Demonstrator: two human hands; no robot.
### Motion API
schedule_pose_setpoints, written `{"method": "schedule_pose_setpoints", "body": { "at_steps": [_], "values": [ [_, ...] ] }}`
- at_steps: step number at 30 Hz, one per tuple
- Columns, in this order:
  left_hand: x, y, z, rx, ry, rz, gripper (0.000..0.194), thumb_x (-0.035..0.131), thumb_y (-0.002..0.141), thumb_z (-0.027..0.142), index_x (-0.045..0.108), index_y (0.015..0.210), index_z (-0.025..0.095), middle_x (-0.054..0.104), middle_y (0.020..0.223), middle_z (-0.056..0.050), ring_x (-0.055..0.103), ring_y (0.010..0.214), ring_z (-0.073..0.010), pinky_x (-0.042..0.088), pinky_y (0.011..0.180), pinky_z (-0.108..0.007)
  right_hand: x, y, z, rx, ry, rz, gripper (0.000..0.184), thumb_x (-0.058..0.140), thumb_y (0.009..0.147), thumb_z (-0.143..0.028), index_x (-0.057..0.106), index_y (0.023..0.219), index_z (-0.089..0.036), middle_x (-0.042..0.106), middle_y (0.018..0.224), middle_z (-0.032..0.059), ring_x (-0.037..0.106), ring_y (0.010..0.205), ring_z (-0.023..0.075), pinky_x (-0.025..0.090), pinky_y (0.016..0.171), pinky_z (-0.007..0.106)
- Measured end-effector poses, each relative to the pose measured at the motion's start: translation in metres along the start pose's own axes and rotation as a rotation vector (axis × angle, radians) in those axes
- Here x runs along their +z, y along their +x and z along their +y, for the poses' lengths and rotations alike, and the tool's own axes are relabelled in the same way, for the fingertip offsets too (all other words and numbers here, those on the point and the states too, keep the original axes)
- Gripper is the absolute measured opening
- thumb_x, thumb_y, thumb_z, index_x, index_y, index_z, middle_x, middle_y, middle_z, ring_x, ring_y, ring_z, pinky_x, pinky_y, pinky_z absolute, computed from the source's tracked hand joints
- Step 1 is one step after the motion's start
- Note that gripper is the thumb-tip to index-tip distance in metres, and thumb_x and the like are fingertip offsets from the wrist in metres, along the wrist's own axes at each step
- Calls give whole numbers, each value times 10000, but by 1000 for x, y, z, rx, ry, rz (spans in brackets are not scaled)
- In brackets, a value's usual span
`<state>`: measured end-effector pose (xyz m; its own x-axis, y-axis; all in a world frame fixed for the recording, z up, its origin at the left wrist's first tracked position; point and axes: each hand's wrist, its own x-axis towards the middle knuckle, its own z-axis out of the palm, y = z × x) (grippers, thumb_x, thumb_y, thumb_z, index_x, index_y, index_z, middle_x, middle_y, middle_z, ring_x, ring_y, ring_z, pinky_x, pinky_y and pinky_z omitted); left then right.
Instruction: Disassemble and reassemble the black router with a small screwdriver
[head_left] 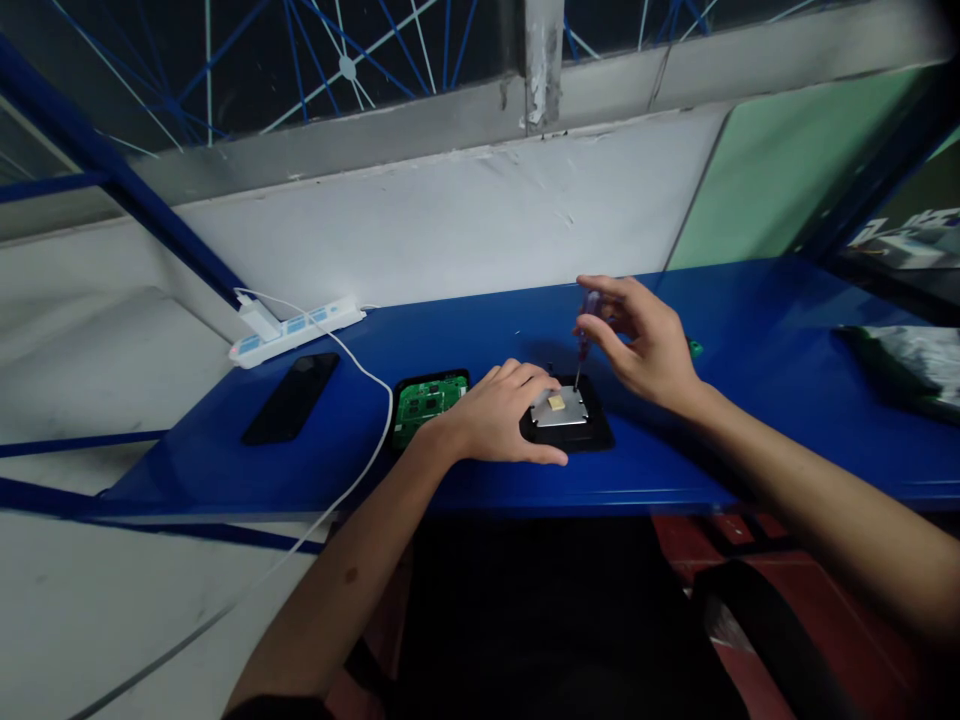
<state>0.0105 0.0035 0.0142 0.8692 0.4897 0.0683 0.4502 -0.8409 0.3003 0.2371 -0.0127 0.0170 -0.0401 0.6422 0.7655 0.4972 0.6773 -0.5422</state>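
My right hand [637, 335] grips a screwdriver [589, 318] by its purple handle. The shaft points down, and its tip meets the upper right corner of a silver metal plate [574, 412]. That plate lies on a black plastic cover [598, 430] and carries a small beige pad [556, 402]. Resting over the left side of the cover is my left hand [499, 415], fingers stretched out and thumb along the near edge. Just left of it, a green circuit board [427, 402] sits in a black housing, partly hidden by my left hand and wrist.
A black phone [291, 398] lies at the left of the blue table [675, 465]. Behind it is a white power strip [300, 333] with a charger; its white cable [379, 385] runs across the table and over the front edge. At the right lies a silvery bag [911, 365].
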Motion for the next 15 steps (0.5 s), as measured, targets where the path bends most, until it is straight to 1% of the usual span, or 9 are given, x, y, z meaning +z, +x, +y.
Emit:
{"method": "schedule_pose_setpoints", "body": {
  "at_steps": [2, 4, 8, 10, 12, 15],
  "values": [
    [0, 0, 0, -3, 3, -1, 823, 649, 757, 754, 484, 1378, 240, 515, 1412, -91, 434, 1298, -319, 347, 1114, -486, -1, 0, 0, 2, -27, 13, 344, 644, 916, -345, 624, 1256, -303, 620, 936, 34, 648, 715, 168, 618, 649, 362],
    [0, 0, 0, -3, 6, 1, 820, 655, 756, 748, 488, 1375, 237, 514, 1410, -90, 434, 1296, -319, 343, 1117, -483, -2, 0, 0, 19, -24, 0, 327, 620, 931, -371, 622, 1251, -302, 632, 954, 40, 660, 738, 175, 615, 658, 363],
    [0, 0, 1, -4, 6, -4, 824, 645, 759, 756, 487, 1376, 233, 516, 1405, -89, 433, 1290, -314, 348, 1108, -472, -3, -2, 0, 46, 39, -45, 363, 467, 1006, -390, 564, 1346, -309, 679, 1143, 72, 716, 854, 201, 622, 713, 381],
    [0, 0, 1, -3, 5, -7, 828, 644, 759, 760, 487, 1376, 232, 517, 1404, -89, 436, 1286, -314, 353, 1102, -468, -2, -3, 0, 42, 53, -54, 387, 429, 1021, -375, 532, 1389, -315, 681, 1200, 76, 725, 881, 206, 623, 745, 396],
    [0, 0, 0, -2, 4, -5, 821, 649, 760, 757, 490, 1370, 232, 520, 1403, -90, 439, 1285, -313, 353, 1100, -464, -1, -3, 1, 32, 59, -52, 396, 428, 1023, -356, 519, 1406, -317, 685, 1191, 73, 726, 864, 200, 623, 755, 401],
    [1, 0, 0, -1, 6, 10, 814, 659, 758, 753, 495, 1360, 230, 523, 1404, -92, 437, 1295, -312, 340, 1111, -462, 0, -2, 1, 14, 47, -31, 366, 489, 1001, -353, 565, 1356, -307, 677, 1082, 65, 703, 781, 183, 624, 707, 384]
  ]
}}
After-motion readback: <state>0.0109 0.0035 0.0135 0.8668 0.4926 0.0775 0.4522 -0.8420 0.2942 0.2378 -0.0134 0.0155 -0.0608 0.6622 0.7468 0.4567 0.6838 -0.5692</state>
